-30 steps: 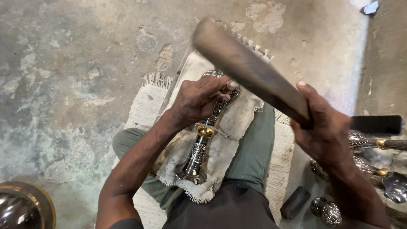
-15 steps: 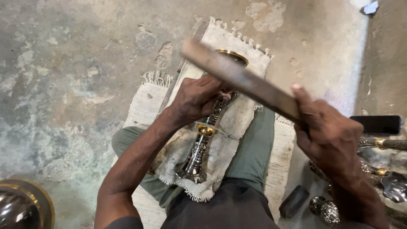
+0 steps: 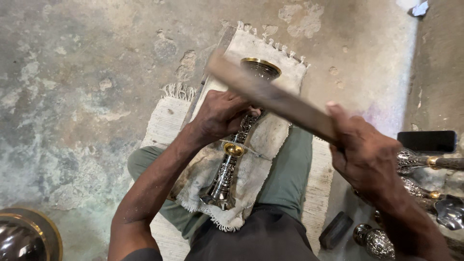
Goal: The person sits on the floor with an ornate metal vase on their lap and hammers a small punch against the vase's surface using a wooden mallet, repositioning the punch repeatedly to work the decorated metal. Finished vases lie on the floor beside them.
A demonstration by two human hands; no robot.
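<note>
Left hand gripping ornate metal stem on lap; right hand clenching flat bar above it

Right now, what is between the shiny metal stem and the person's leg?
In the head view, a dirty white cloth lies spread over the leg, and the ornate metal stem rests on it, steadied by the left hand.

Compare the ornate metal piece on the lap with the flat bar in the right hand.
The metal piece is shiny, embossed silver with gold bands; the flat bar is plain, dull and brownish. The metal piece lies on a white cloth, gripped by the left hand; the bar is raised in the right hand. Both are long and narrow.
</note>
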